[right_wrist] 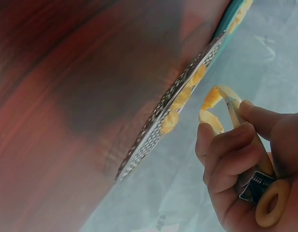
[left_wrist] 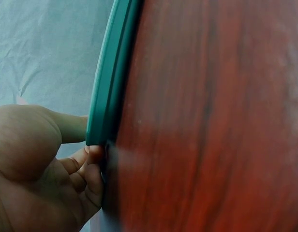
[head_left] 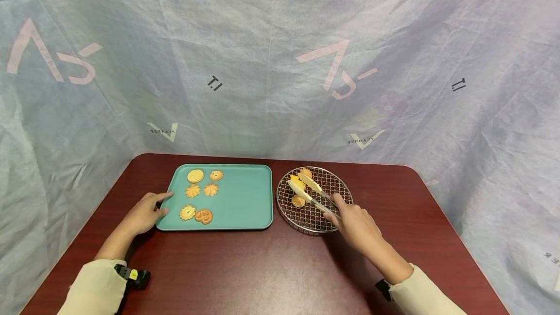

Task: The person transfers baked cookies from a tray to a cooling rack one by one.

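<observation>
My left hand (head_left: 146, 213) grips the left edge of a teal tray (head_left: 245, 198), thumb over the rim and fingers curled at its side in the left wrist view. Several cookies lie on the tray's left half, among them a round one (head_left: 195, 175), a flower-shaped one (head_left: 187, 212) and a pretzel-shaped one (head_left: 203, 216). My right hand (head_left: 356, 225) holds tongs (head_left: 321, 204) with pale yellow tips over a round wire rack (head_left: 328, 183). The tips are spread apart above the rack's cookies. A swirled cookie (head_left: 298, 201) and another cookie (head_left: 306, 172) lie there, with a yellow one partly hidden between them.
Tray and rack stand side by side on a dark red wooden table (head_left: 262, 271). A grey-white printed cloth (head_left: 271, 62) hangs behind the table and along its sides. Black straps with a device (head_left: 137, 277) sit at the wrists.
</observation>
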The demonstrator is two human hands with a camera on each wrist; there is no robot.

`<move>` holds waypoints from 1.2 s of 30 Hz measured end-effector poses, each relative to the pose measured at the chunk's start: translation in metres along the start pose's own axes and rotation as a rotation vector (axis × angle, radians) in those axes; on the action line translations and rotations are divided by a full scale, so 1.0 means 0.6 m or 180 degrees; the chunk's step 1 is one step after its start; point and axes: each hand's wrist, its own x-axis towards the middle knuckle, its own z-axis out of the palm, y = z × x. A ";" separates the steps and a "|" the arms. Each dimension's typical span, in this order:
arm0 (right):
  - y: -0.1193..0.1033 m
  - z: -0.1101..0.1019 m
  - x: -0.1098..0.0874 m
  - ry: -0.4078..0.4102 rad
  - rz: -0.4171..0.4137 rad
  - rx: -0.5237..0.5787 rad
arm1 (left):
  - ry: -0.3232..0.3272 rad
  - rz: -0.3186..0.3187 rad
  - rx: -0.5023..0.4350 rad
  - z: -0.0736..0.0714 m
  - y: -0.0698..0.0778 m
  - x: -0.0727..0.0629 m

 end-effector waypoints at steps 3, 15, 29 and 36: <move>0.010 -0.002 -0.001 0.0019 0.0019 -0.0012 | 0.0003 -0.0002 -0.0001 0.000 0.000 0.000; 0.047 -0.009 -0.002 0.0077 0.0113 -0.0136 | 0.0015 -0.0009 0.0001 0.000 0.002 0.000; 0.087 -0.012 -0.002 0.0080 0.0293 -0.0259 | 0.0017 -0.0011 0.0030 0.004 -0.007 0.003; 0.095 -0.013 0.002 0.0066 0.0341 -0.0308 | 0.0017 -0.0026 0.0020 0.002 -0.004 0.003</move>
